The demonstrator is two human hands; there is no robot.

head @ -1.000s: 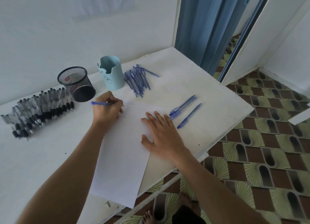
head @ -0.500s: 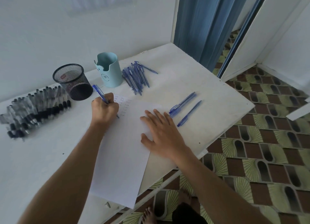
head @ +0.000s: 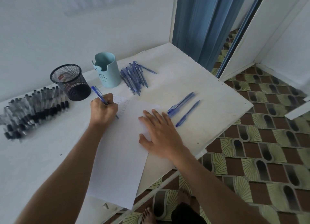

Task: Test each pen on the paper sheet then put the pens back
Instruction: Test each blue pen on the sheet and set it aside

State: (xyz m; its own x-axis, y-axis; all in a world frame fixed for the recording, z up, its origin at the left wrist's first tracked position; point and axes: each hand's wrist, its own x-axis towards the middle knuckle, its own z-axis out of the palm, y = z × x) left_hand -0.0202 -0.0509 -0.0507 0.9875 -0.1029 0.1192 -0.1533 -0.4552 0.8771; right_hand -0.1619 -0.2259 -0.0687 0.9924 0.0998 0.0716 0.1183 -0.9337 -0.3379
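Head view: left hand (head: 104, 109) is pinching a blue pen (head: 99, 94), tip touching the paper sheet (head: 120, 156).
Right hand (head: 161, 136) is lying spread on it; scribbles (head: 123, 104) too small to read; mesh cup (head: 71, 81) standing just behind.

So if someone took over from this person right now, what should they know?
Left hand grips a blue pen, tip on the paper sheet. Right hand lies flat on the sheet, steadying it.
Done: rows of test marks near the sheet's top.
Loose on the table: three blue pens right of the sheet, a blue pile by the light blue cup, black pens by the mesh cup.
To do: finish testing, then put the pens back.
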